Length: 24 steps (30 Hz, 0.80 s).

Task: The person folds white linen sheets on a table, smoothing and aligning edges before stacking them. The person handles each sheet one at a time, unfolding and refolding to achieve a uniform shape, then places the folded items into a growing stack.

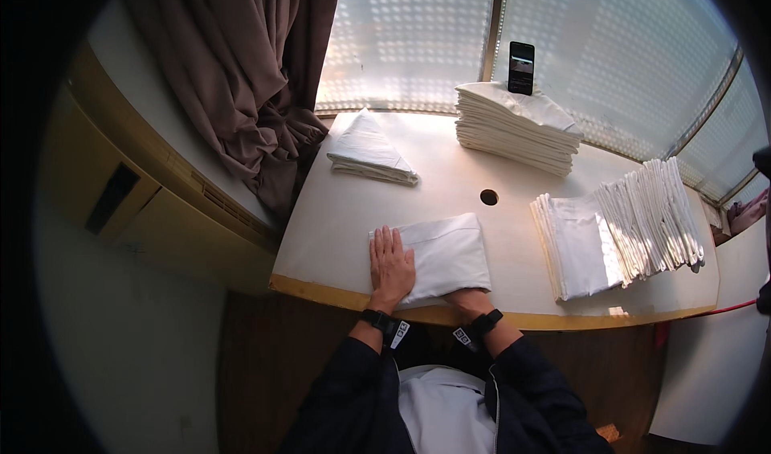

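Observation:
A folded white cloth (449, 255) lies near the front edge of the white table (337, 231). My left hand (390, 264) rests flat on the cloth's left end, palm down. My right hand (471, 302) is at the cloth's lower right edge, its fingers hidden beneath the fabric, so its grip does not show. To the right stands a row of folded white cloths (584, 249), pressed together and leaning on edge. Farther back on the left lies a white cloth folded to a triangular shape (370, 149).
A tall stack of folded white cloths (512, 128) stands at the back, with a smartphone (521, 68) upright on it. The tabletop has a round cable hole (489, 197). Brown curtains (259, 92) hang at the left; frosted windows (409, 38) are behind the table.

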Tool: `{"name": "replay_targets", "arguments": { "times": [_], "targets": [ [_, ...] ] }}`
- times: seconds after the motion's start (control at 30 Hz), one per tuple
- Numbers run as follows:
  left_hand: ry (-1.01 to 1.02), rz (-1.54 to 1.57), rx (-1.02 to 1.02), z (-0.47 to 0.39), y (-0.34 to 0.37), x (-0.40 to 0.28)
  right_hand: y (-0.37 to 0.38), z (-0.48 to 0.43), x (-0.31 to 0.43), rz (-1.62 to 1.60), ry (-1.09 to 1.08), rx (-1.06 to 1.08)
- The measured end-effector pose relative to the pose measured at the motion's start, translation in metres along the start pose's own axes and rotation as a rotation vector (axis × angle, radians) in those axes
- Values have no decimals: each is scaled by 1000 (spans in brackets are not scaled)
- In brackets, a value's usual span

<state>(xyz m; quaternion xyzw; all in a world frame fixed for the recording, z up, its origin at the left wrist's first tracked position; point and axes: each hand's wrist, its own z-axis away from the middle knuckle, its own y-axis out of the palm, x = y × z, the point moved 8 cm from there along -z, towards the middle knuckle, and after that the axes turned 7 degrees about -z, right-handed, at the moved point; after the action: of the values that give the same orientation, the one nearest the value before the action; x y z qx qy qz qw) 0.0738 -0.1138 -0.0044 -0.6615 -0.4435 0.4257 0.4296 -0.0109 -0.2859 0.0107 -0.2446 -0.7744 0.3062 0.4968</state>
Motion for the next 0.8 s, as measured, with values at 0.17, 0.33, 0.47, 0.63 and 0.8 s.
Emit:
{"name": "replay_targets", "arguments": {
  "times": [0.17,0.33,0.47,0.63,0.8],
  "targets": [
    [-33,21,28,0,1,-2,0,8,-4,-52,-44,64],
    [-51,16,53,-2,2,-7,-19,13,8,-38,32,100],
    [-34,10,-5,-1,-7,-13,-73,42,34,-42,203,-30],
    [112,-4,-123,-1,-29,-34,-100,34,59,-22,71,-239],
    [136,103,78,1,-20,-29,-46,29,35,154,97,2]
  ]
}}
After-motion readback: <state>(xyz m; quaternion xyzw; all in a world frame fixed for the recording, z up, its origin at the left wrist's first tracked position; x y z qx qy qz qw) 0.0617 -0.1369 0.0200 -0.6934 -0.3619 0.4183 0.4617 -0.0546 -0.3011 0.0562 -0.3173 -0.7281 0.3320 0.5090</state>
